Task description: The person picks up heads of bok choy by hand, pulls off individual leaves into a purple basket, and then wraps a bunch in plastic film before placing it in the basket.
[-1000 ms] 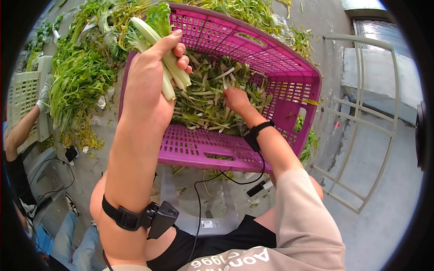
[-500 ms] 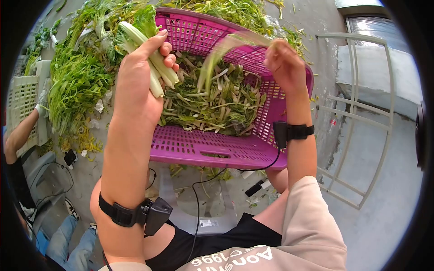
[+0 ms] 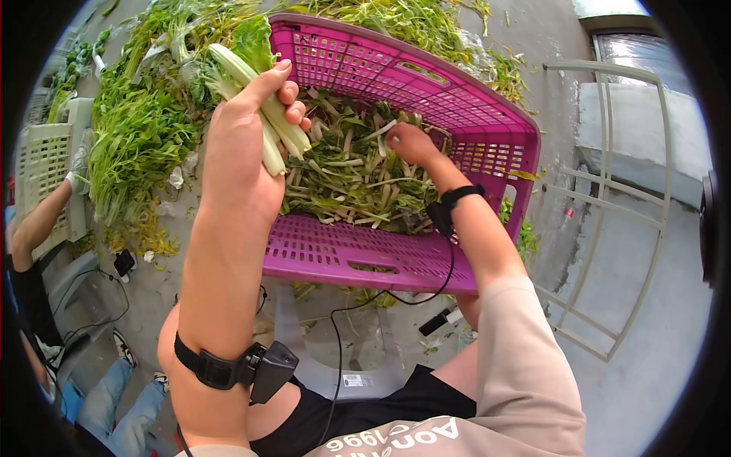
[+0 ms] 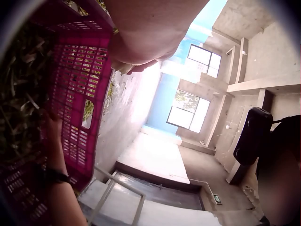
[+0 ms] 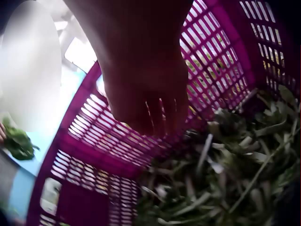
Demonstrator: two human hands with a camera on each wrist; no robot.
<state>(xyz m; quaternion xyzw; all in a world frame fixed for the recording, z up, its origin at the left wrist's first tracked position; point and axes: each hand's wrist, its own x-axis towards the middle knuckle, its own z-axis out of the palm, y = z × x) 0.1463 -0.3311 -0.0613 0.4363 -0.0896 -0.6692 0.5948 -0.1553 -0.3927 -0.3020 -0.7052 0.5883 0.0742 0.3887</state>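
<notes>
In the head view my left hand (image 3: 247,114) grips a bunch of celery (image 3: 283,141) at the left side of a purple slatted crate (image 3: 396,259). Its pale cut ends point down toward the crate, and its green leaves fan out beyond the thumb. My right hand (image 3: 411,143) is down inside the crate, close over a heap of leafy trimmings (image 3: 343,190). In the right wrist view the fingers (image 5: 160,117) curl under the dark palm, and their tips are hidden; I cannot tell whether they hold anything. A whitish stalk piece (image 3: 382,129) lies beside them.
Piles of green leafy stems (image 3: 141,141) cover the floor left of and behind the crate. A metal frame (image 3: 601,198) lies to the right. At far left, another person's gloved hand (image 3: 78,179) is by a pale crate (image 3: 46,164). A black cable (image 3: 333,327) hangs before me.
My right hand swung up to the crate's far right side with a blurred stalk trailing from it, then came back down into the crate. The left hand keeps its grip, shifting only slightly.
</notes>
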